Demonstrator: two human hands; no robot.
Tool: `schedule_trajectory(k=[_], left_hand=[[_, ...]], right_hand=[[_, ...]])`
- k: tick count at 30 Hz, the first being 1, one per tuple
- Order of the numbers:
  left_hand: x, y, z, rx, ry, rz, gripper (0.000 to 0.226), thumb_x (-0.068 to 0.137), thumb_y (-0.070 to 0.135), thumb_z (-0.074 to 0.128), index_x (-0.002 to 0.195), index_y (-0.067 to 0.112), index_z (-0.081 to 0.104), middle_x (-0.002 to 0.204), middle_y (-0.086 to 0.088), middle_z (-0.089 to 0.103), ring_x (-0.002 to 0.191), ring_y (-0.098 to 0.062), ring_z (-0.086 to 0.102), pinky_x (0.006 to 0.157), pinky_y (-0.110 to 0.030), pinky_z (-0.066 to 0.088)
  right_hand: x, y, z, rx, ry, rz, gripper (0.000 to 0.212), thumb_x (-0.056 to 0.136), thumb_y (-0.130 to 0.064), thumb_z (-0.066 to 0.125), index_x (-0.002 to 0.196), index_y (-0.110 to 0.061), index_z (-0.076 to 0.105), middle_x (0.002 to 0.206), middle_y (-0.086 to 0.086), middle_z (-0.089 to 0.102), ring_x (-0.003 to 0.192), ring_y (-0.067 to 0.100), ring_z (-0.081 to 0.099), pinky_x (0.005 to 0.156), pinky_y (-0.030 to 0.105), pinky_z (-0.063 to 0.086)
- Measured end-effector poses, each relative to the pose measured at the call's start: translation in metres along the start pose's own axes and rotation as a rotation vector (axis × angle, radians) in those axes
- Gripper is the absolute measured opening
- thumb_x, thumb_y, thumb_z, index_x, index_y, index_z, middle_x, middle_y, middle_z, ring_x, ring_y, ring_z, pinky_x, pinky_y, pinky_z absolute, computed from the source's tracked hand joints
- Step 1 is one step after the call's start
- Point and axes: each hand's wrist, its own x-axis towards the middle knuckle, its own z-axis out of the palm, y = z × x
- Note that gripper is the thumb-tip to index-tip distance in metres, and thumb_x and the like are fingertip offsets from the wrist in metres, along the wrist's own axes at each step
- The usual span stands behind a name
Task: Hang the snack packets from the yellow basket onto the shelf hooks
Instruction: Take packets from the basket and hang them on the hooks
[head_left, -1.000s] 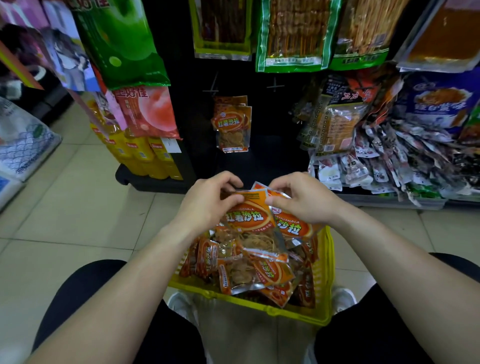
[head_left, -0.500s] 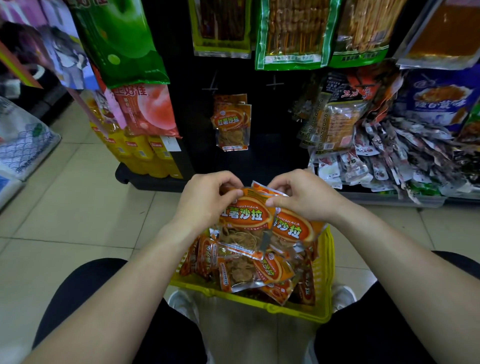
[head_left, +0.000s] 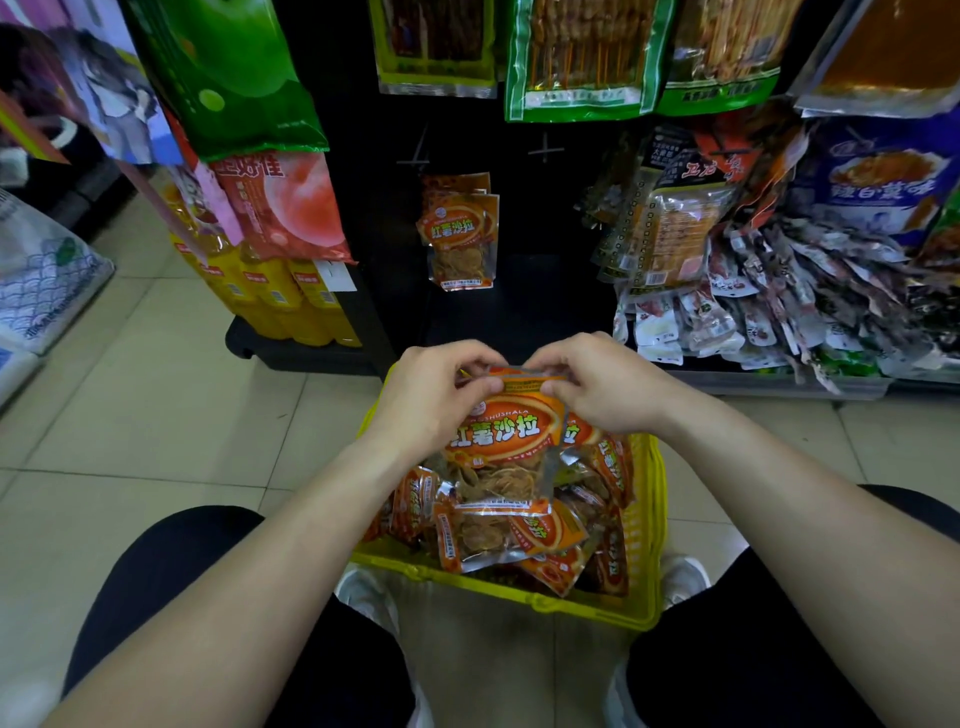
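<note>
- A black shelf (head_left: 545, 249) is faced, hung with large glossy bags: green bags (head_left: 228, 78) at the upper left, clear packs of skewers (head_left: 587, 52) along the top, a blue bag (head_left: 883, 182) at the right.
- Small white and dark sachets (head_left: 779, 312) are heaped on the low ledge at the right, and yellow bottles (head_left: 280, 296) are stood at the shelf's left foot.
- Thin metal hooks (head_left: 545, 150) are seen end-on as small crosses against the black panel. Just below them a few hung packets (head_left: 460, 234) are suspended flat, well beyond the hands.
- A yellow basket (head_left: 644, 519) of latticed plastic is set on the pale tiled floor (head_left: 130, 415) between the person's black-clad knees.
- The basket is filled with loose packets (head_left: 498, 535): crinkled, shiny, printed orange, with clear windows through which pale shreds are seen.
- One snack packet (head_left: 506, 441), flat and rectangular, is held upright just above the basket's far end.
- Its top edge is pinched at both corners: the left corner in the grip of the left hand (head_left: 436, 395), the right corner in the grip of the right hand (head_left: 602, 387). The fingers are curled behind and the thumbs pressed on the near face.
- The edge of another packet is seen just behind it, under the right hand; whether it is also gripped cannot be told.
</note>
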Motion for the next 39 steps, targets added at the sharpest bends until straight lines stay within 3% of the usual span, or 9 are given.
schedule_trajectory(k=[3, 7, 10, 13, 16, 22, 27, 35, 39], left_hand=[[0.000, 0.003, -0.003, 0.010, 0.046, -0.019, 0.006, 0.087, 0.036, 0.073, 0.090, 0.039, 0.068, 0.079, 0.020, 0.066, 0.081, 0.000, 0.065, 0.074, -0.035, 0.059], [0.001, 0.000, -0.005, 0.000, 0.119, -0.058, 0.012, 0.086, 0.048, 0.071, 0.082, 0.037, 0.067, 0.074, 0.018, 0.067, 0.076, 0.000, 0.065, 0.068, -0.033, 0.059], [0.003, -0.002, -0.006, 0.011, 0.154, -0.080, 0.021, 0.082, 0.054, 0.072, 0.076, 0.036, 0.064, 0.073, 0.017, 0.067, 0.074, 0.000, 0.064, 0.064, -0.032, 0.057], [0.004, -0.003, -0.010, -0.034, 0.056, -0.056, 0.014, 0.082, 0.040, 0.077, 0.090, 0.037, 0.065, 0.087, 0.018, 0.069, 0.085, 0.000, 0.064, 0.072, -0.028, 0.057], [0.003, -0.001, -0.014, -0.030, -0.056, -0.009, 0.031, 0.088, 0.025, 0.074, 0.114, 0.040, 0.065, 0.103, 0.018, 0.071, 0.097, -0.002, 0.065, 0.079, -0.026, 0.058], [0.003, -0.002, -0.008, -0.006, 0.059, -0.050, 0.007, 0.088, 0.040, 0.072, 0.086, 0.041, 0.065, 0.088, 0.016, 0.070, 0.086, -0.003, 0.067, 0.071, -0.034, 0.060], [0.002, -0.003, -0.003, 0.022, 0.118, -0.086, 0.014, 0.083, 0.053, 0.072, 0.081, 0.041, 0.065, 0.085, 0.015, 0.071, 0.081, -0.004, 0.067, 0.066, -0.034, 0.060], [0.006, -0.002, -0.011, -0.063, 0.040, -0.085, 0.013, 0.089, 0.024, 0.074, 0.096, 0.034, 0.069, 0.096, 0.011, 0.071, 0.095, -0.005, 0.067, 0.078, -0.028, 0.059], [0.008, -0.004, -0.016, -0.124, 0.100, -0.097, 0.012, 0.086, 0.021, 0.077, 0.087, 0.032, 0.071, 0.087, 0.012, 0.072, 0.088, -0.005, 0.068, 0.078, -0.034, 0.060]], right_hand=[[0.000, -0.002, -0.001, 0.028, 0.034, 0.007, 0.023, 0.096, -0.017, 0.060, 0.113, -0.031, 0.069, 0.092, -0.018, 0.069, 0.077, -0.011, 0.060, 0.064, 0.007, 0.042], [0.000, -0.001, -0.001, 0.004, 0.048, 0.018, 0.010, 0.094, -0.026, 0.065, 0.099, -0.035, 0.067, 0.080, -0.016, 0.068, 0.068, -0.009, 0.061, 0.060, 0.014, 0.041], [0.001, 0.000, -0.003, 0.053, 0.115, 0.029, 0.014, 0.092, -0.024, 0.069, 0.093, -0.038, 0.066, 0.082, -0.016, 0.068, 0.072, -0.007, 0.061, 0.061, 0.015, 0.042], [0.003, 0.001, -0.003, 0.123, 0.150, 0.038, 0.018, 0.090, -0.021, 0.071, 0.093, -0.039, 0.067, 0.090, -0.015, 0.069, 0.083, -0.002, 0.065, 0.067, 0.020, 0.050], [0.004, 0.003, -0.003, 0.174, 0.165, 0.046, 0.022, 0.089, -0.017, 0.071, 0.096, -0.038, 0.068, 0.096, -0.015, 0.070, 0.089, 0.002, 0.067, 0.072, 0.026, 0.056], [0.003, 0.002, -0.006, 0.218, 0.136, 0.031, 0.030, 0.083, -0.002, 0.070, 0.098, -0.029, 0.070, 0.088, -0.013, 0.071, 0.084, 0.000, 0.069, 0.069, 0.024, 0.058], [0.005, -0.001, 0.000, 0.142, 0.169, -0.009, 0.005, 0.090, -0.029, 0.071, 0.090, -0.034, 0.070, 0.086, -0.015, 0.072, 0.083, -0.001, 0.068, 0.072, 0.024, 0.055], [0.007, 0.001, -0.001, 0.061, 0.212, 0.024, 0.015, 0.091, -0.022, 0.070, 0.089, -0.036, 0.065, 0.083, -0.015, 0.068, 0.082, 0.002, 0.066, 0.075, 0.034, 0.058], [0.010, 0.003, -0.001, 0.103, 0.230, 0.034, 0.022, 0.088, -0.012, 0.072, 0.089, -0.034, 0.068, 0.082, -0.014, 0.068, 0.081, 0.003, 0.066, 0.077, 0.035, 0.058]])
